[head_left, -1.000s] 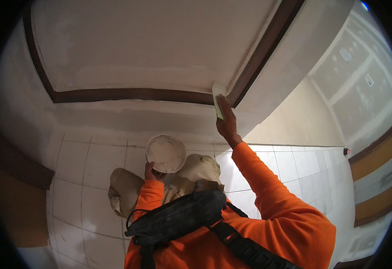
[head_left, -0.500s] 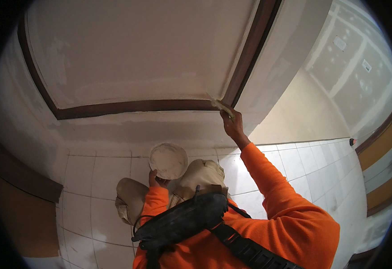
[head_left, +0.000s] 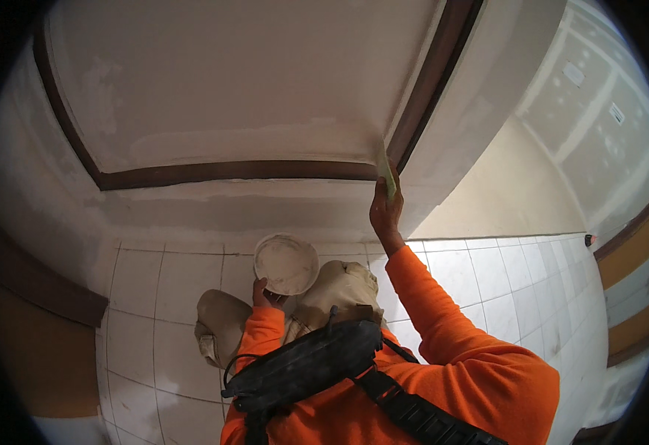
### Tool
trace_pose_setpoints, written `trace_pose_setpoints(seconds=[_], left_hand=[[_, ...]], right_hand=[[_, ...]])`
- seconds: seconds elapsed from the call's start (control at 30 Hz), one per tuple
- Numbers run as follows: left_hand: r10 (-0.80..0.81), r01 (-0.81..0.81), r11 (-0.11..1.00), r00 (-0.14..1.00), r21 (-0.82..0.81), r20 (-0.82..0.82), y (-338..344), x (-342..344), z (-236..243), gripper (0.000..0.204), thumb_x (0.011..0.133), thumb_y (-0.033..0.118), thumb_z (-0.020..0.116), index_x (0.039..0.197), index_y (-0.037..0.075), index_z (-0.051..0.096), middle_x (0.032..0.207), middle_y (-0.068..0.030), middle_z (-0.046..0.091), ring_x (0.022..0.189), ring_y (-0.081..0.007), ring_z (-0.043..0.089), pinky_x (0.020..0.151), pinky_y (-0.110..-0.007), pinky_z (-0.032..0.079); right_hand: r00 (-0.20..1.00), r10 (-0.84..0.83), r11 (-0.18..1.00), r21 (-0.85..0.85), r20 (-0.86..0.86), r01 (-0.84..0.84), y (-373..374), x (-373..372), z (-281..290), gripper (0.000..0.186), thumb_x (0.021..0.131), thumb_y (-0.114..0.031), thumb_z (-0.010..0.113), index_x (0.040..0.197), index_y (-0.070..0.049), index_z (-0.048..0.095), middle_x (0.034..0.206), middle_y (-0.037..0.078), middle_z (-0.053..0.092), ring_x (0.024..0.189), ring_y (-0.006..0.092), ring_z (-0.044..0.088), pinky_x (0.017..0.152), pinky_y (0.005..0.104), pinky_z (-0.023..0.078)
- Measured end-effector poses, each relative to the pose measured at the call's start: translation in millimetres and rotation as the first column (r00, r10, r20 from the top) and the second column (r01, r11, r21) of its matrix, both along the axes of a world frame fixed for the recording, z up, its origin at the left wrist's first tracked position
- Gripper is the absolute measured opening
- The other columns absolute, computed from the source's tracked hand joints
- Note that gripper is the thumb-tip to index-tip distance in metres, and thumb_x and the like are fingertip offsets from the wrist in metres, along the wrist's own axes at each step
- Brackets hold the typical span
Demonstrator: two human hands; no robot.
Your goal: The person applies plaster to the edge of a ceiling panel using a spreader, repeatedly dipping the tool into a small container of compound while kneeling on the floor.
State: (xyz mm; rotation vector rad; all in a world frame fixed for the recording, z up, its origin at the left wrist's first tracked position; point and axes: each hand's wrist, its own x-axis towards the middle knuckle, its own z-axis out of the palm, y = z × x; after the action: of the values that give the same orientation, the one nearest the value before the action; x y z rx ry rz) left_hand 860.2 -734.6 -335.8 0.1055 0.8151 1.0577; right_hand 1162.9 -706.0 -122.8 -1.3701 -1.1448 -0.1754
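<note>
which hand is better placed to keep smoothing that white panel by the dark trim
Right. The right hand already holds the scraper against the panel by the dark trim; the left hand is low, holding the tub.

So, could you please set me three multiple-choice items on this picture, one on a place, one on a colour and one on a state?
1. Where is the scraper pressed?
A. on the floor tiles
B. at the corner of the dark trim
C. inside the tub

2. What colour are the sleeves?
A. orange
B. blue
C. grey

3. How is the round white tub held?
A. resting on the floor
B. hanging from a strap
C. raised in the left hand

Answers: 1 B, the right hand holds it up against the trim corner; 2 A, both arms show orange; 3 C, the hand's grip closes on its rim.
</note>
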Motion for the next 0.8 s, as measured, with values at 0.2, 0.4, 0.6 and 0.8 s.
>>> trace_pose_setpoints(seconds=[0.2, 0.4, 0.6, 0.8], left_hand=[[0.020, -0.020, 1.000, 1.000, -0.004, -0.020, -3, 2, 3, 0.068, 0.076, 0.036, 0.066, 0.137, 0.012, 0.046, 0.133, -0.0148, 0.052, 0.120, -0.0369, 0.052, 0.098, -0.056, 0.047], [0.008, -0.008, 0.999, 1.000, -0.038, 0.002, 0, 1, 1, 0.064, 0.080, 0.034, 0.064, 0.136, 0.012, 0.045, 0.133, -0.0146, 0.051, 0.119, -0.0363, 0.053, 0.097, -0.055, 0.049], [-0.015, 0.014, 1.000, 0.999, -0.008, -0.034, -3, 4, 8, 0.067, 0.080, 0.037, 0.062, 0.137, 0.008, 0.044, 0.135, -0.0154, 0.048, 0.119, -0.0364, 0.053, 0.097, -0.055, 0.049], [-0.038, 0.037, 0.999, 0.996, -0.008, -0.080, -5, -10, 4, 0.068, 0.078, 0.039, 0.064, 0.137, 0.008, 0.045, 0.134, -0.0151, 0.048, 0.118, -0.0348, 0.053, 0.097, -0.051, 0.050]], right_hand=[[0.999, -0.054, 0.998, -0.036, -0.005, 0.054, 11, -6, -13, 0.043, 0.099, -0.009, 0.045, 0.141, -0.002, 0.045, 0.140, 0.021, 0.051, 0.128, 0.0368, 0.050, 0.105, 0.0410, 0.041], [0.988, -0.071, 0.997, -0.044, -0.135, 0.066, 32, -30, -21, 0.043, 0.096, -0.003, 0.044, 0.139, 0.000, 0.046, 0.139, 0.023, 0.051, 0.129, 0.0399, 0.048, 0.106, 0.0419, 0.040], [0.984, -0.125, 0.990, -0.088, -0.130, 0.114, 54, -72, -19, 0.053, 0.092, 0.000, 0.050, 0.144, -0.004, 0.042, 0.130, 0.024, 0.057, 0.122, 0.0388, 0.055, 0.099, 0.0408, 0.044], [0.965, 0.208, 0.978, 0.012, -0.160, -0.209, 39, -142, 0, 0.040, 0.098, -0.013, 0.051, 0.136, -0.002, 0.049, 0.114, 0.024, 0.063, 0.101, 0.0326, 0.063, 0.088, 0.0386, 0.048]])
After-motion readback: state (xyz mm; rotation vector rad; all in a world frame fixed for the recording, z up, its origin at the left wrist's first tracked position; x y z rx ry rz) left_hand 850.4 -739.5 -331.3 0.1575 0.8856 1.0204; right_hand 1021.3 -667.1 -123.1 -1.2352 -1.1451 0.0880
